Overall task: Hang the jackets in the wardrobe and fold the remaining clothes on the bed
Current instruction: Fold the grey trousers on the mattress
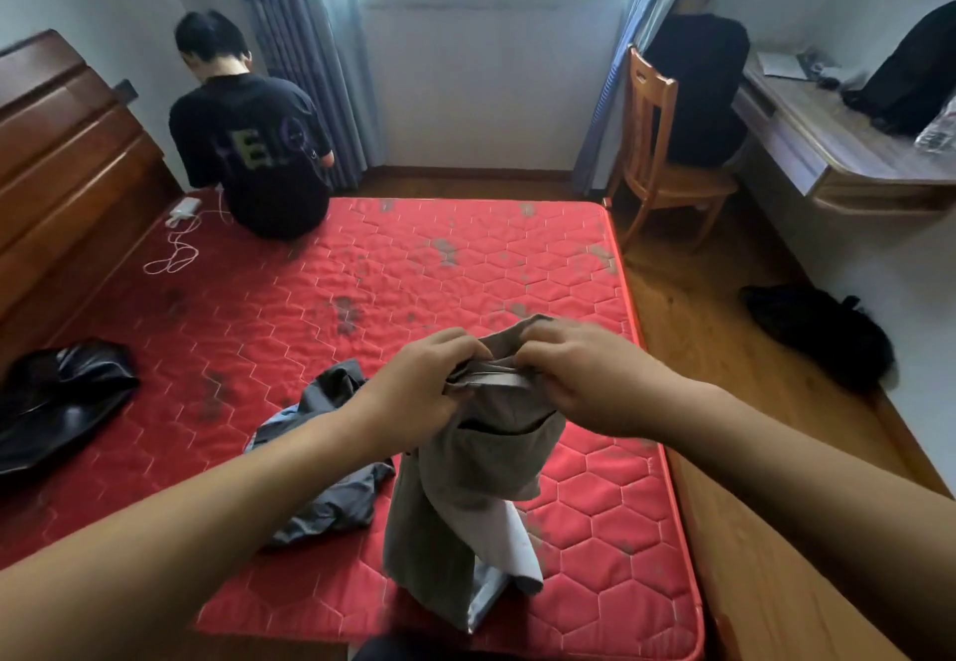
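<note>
While the left hand (419,391) and right hand (574,376) sit close together, almost knuckle to knuckle, each pinching the bunched top band of a grey-brown garment (465,495), the rest of it hangs straight down over the near end of the red mattress (414,267). A pale lining or pocket bag shows low on it, and from where I stand I cannot tell whether its bottom touches the mattress. It droops with no stiffness at all, so I would judge it a light, soft woven cloth, trousers or shorts by the look of the band, that will take no shape unless laid flat. The band is the firmest part and the sensible place to hold. Sliding the hands apart along it to its two ends should pull the cloth square, whereas a grip in the middle lets the sides sag and twist. Nothing about it looks slippery or fragile. Just left of it on the mattress lies a crumpled dark grey garment (331,495), equally limp. At the mattress's near left edge lies a black jacket (57,402) with a sheen, probably heavier and slicker, and better lifted by collar or shoulders for a hanger.
</note>
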